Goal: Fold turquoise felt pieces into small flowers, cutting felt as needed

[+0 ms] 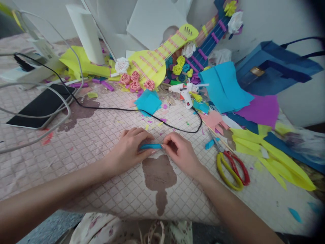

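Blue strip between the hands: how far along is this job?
Done: pink paper roses sit on the yellow guitar. In hand: left hand and right hand pinch the blue strip, stretched out, not rolled. Left, probably: rolling it; glue gun and scissors lie aside.

Bare forearms, pale floral-print garment over the lap

Matt, smooth blue strip, paper or thin foam, hard to tell which. Underneath, quilted pink cloth, faintly sheened. Toward its right edge, scissors: 2 glossy plastic loops, dull metal blades. At far edge, glossy white plastic glue gun, matt paper sheets. Near left edge, glossy black phone.
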`<act>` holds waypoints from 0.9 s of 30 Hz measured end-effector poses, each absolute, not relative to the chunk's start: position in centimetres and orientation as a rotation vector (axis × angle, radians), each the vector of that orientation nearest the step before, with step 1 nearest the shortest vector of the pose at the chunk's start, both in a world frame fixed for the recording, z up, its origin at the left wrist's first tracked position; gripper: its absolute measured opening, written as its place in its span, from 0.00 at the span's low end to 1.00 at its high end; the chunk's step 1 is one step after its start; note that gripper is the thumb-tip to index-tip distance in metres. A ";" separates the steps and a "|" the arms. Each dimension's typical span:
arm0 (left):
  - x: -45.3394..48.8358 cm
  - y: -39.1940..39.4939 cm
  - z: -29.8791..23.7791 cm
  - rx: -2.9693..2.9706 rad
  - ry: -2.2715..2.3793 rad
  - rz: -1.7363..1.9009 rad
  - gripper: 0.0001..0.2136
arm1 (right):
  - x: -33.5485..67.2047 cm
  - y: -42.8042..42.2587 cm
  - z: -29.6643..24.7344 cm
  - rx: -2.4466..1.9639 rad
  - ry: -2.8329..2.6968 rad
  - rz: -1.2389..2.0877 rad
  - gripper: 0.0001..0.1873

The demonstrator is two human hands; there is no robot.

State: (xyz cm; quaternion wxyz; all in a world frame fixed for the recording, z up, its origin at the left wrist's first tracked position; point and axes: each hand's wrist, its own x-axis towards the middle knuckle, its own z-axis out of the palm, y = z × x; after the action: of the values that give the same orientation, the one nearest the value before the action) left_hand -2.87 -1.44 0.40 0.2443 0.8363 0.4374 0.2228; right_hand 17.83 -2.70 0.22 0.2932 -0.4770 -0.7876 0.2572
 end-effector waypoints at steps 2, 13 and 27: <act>-2.3 -1.0 0.8 2.242 1.153 0.601 0.09 | 17.9 -2.8 0.4 -1.256 -2.074 0.698 0.05; -0.9 0.8 2.7 1.869 1.029 0.567 0.07 | 18.1 -3.0 0.8 -1.216 -1.668 1.143 0.16; -0.8 0.7 1.8 1.763 1.019 0.601 0.08 | 17.9 -2.6 0.5 -1.234 -1.663 1.082 0.05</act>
State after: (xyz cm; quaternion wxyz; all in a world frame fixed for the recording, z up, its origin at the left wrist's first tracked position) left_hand -0.80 0.71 1.81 0.4874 0.7250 0.4192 0.2471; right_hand 17.88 -2.62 0.52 0.3919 -0.4858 -0.6549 0.4260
